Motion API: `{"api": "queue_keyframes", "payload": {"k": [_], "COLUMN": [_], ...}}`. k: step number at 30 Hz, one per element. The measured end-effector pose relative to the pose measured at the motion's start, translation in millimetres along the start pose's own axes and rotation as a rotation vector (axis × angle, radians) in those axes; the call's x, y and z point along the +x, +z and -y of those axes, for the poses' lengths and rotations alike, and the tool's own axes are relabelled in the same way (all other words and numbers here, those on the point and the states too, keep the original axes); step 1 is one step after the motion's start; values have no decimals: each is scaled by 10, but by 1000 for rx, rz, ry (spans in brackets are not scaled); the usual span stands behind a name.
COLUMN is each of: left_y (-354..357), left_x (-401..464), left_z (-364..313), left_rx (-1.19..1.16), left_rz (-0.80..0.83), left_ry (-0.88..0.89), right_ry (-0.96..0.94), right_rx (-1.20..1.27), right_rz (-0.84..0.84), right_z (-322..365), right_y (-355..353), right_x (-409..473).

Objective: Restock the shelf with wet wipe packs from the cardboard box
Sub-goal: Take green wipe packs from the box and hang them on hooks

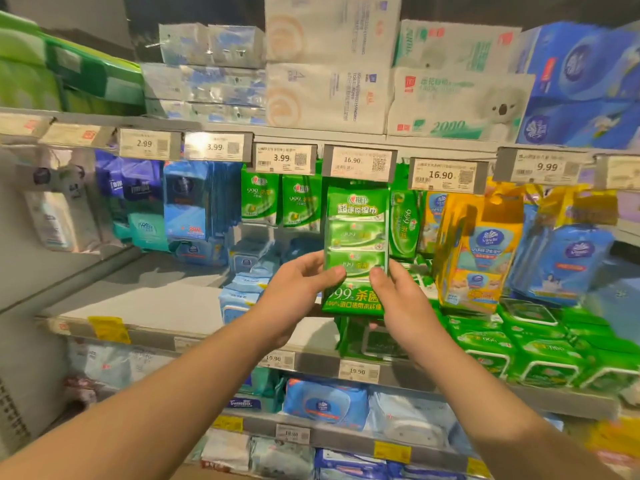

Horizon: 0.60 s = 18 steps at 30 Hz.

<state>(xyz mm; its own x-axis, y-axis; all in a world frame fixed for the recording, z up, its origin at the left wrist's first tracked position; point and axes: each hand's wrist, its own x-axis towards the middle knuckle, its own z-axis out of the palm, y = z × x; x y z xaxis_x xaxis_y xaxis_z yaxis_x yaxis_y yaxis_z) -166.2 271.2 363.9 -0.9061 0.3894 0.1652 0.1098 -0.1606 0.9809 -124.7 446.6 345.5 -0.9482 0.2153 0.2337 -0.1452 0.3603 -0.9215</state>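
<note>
Below the 16.90 price tag (pixel 360 164), her left hand (pixel 298 289) and right hand (pixel 398 296) grip a tall green plastic wipe multipack (pixel 356 237), aligning it to hang.

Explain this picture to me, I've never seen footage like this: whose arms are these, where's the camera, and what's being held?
No machine here: the one picture comes from a wide-angle camera worn on a person's head, looking forward and down at a shop shelf. The bare left hand and right hand together hold a tall green plastic multipack of wet wipes, upright, just below a white 16.90 price tag. Similar green wipe packs hang behind; flat green lidded packs lie on the grey shelf. No cardboard box is in view.
</note>
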Motion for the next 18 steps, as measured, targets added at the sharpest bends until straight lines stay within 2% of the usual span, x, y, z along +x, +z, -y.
{"api": "queue_keyframes", "payload": {"k": [7,18], "left_y": [70,131], "left_x": [200,301], "left_z": [76,98], "left_rx": [-42,-2], "left_rz": [-61,-133], "left_ry": [76,-43], "right_ry": [-31,42], "right_rx": [5,105], "right_rz": [-13,-25], "right_z": [-101,-36], "right_y": [-19,65], "right_x": [260,389]}}
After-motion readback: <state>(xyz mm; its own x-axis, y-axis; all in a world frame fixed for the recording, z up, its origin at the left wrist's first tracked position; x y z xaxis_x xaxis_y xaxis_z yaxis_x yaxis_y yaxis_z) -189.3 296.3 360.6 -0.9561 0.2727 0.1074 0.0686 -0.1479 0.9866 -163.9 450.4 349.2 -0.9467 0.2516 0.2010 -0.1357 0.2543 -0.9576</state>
